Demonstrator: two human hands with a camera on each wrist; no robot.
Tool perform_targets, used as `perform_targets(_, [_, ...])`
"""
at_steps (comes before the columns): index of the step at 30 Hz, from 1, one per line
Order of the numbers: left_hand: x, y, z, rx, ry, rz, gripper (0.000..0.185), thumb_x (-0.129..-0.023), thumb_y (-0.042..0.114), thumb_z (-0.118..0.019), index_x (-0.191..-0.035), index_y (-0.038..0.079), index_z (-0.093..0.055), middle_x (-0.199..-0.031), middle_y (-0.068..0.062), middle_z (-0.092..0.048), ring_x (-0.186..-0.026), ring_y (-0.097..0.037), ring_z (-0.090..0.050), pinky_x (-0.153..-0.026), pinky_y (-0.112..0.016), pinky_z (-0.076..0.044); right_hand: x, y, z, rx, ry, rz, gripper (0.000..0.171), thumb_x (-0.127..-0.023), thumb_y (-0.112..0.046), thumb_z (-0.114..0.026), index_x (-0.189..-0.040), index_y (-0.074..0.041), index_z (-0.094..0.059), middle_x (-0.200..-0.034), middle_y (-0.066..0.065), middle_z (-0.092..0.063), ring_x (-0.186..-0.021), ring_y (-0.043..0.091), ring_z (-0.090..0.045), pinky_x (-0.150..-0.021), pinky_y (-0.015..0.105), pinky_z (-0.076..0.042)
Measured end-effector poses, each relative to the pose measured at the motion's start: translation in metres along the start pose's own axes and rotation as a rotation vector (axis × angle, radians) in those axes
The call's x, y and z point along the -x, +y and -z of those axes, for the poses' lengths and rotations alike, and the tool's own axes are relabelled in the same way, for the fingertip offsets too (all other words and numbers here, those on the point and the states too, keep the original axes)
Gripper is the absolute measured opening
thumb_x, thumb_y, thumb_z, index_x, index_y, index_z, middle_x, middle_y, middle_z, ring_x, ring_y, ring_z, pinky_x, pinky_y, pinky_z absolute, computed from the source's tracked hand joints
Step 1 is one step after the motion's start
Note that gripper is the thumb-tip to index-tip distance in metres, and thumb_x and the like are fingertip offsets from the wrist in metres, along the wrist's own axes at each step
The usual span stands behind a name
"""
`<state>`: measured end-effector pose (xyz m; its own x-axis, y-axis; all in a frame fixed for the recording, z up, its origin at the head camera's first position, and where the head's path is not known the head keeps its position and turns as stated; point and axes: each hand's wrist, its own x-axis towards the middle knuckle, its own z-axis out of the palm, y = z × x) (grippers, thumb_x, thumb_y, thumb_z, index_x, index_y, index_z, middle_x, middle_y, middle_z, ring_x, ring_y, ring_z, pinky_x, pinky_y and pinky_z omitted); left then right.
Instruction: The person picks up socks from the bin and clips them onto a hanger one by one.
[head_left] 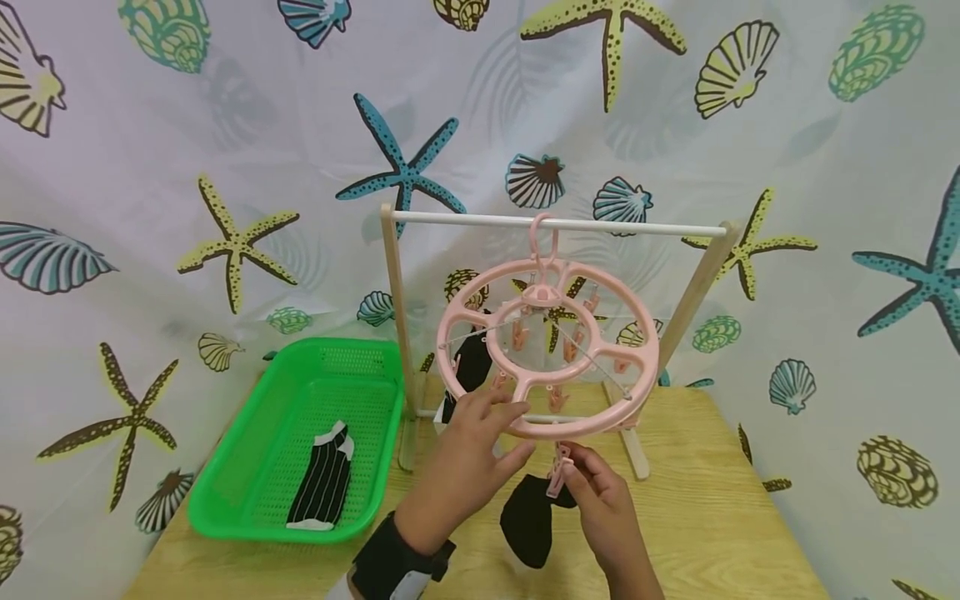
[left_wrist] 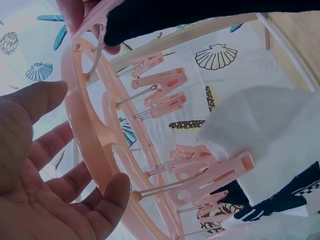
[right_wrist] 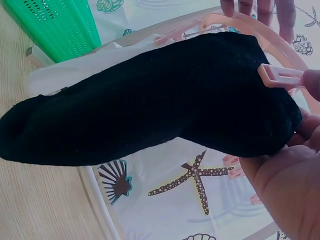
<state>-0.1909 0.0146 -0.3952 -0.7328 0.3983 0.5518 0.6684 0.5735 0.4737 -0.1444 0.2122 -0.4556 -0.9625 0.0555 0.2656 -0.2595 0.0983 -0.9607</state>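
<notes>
Plain black sock [right_wrist: 150, 115], seemingly unlabelled.

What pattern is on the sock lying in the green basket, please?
The sock has black-and-white stripes, clearest in the head view.

From my feed I see a pale curtain [head_left: 150, 275] printed with starfish and seashells (teal, yellow, brown) draped across the whole backdrop. Below it sits a light wooden counter [head_left: 720, 508], evenly lit, with soft shadows on the cloth.
</notes>
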Motion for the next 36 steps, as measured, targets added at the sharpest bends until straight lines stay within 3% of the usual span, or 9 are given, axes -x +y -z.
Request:
perform_targets(7, [0.000, -0.003, -0.006, -0.036, 0.015, -0.045, 0.030, -0.085, 0.023, -0.081, -0.114, 0.016, -0.074, -0.121, -0.009, -0.062, -0.115, -0.034, -0.054, -0.086, -0.046, -0.052, 0.001, -0.001, 0.000, -0.008, 0.013, -0.006, 0.033, -0.104, -0.010, -0.051, -0.133, 0.006, -0.056, -0.111, 0.011, -0.063, -0.092, 0.016, -0.063, -0.084, 0.025, -0.051])
perform_targets(13, [-0.005, -0.001, -0.002, -0.022, 0.031, -0.037, 0.022, -0.084, 0.019, -0.081, -0.105, 0.017, -0.077, -0.113, -0.008, -0.063, -0.105, -0.032, -0.056, -0.086, -0.044, -0.050, 0.001, -0.003, 0.000, 0.007, 0.073, -0.038, 0.033, -0.103, -0.013, -0.054, -0.132, 0.004, -0.057, -0.114, 0.012, -0.063, -0.095, 0.016, -0.063, -0.084, 0.024, -0.051])
perform_targets(20, [-0.012, 0.004, 0.008, -0.027, -0.041, -0.015, 0.020, -0.085, 0.021, -0.080, -0.105, 0.015, -0.077, -0.117, -0.009, -0.063, -0.109, -0.030, -0.057, -0.089, -0.042, -0.049, 0.000, -0.004, -0.001, -0.006, 0.096, -0.047, 0.034, -0.102, -0.012, -0.057, -0.133, 0.003, -0.055, -0.123, 0.019, -0.058, -0.102, 0.016, -0.061, -0.087, 0.024, -0.050])
perform_targets(24, [-0.014, 0.005, 0.012, -0.061, -0.070, -0.029, 0.021, -0.086, 0.023, -0.080, -0.104, 0.014, -0.076, -0.119, -0.012, -0.063, -0.098, -0.028, -0.057, -0.083, -0.040, -0.050, -0.001, -0.004, -0.001, -0.021, 0.097, -0.039, 0.034, -0.101, -0.010, -0.058, -0.133, 0.003, -0.055, -0.123, 0.020, -0.059, -0.104, 0.016, -0.062, -0.087, 0.025, -0.051])
perform_targets(31, [-0.014, 0.007, 0.019, -0.072, -0.124, 0.013, 0.032, -0.084, 0.038, -0.080, -0.104, 0.015, -0.070, -0.107, -0.006, -0.057, -0.093, -0.024, -0.052, -0.077, -0.038, -0.049, -0.003, -0.004, -0.001, -0.048, 0.106, -0.055, 0.032, -0.099, -0.006, -0.059, -0.129, 0.005, -0.056, -0.111, 0.016, -0.060, -0.098, 0.015, -0.064, -0.084, 0.026, -0.053])
perform_targets(36, [-0.015, 0.002, 0.022, -0.084, -0.113, 0.016, 0.030, -0.085, 0.039, -0.079, -0.099, 0.015, -0.069, -0.104, -0.004, -0.057, -0.094, -0.023, -0.052, -0.077, -0.037, -0.049, -0.002, -0.004, 0.000, -0.070, 0.122, -0.058, 0.030, -0.099, -0.006, -0.059, -0.126, 0.008, -0.057, -0.107, 0.015, -0.062, -0.092, 0.017, -0.066, -0.081, 0.026, -0.053])
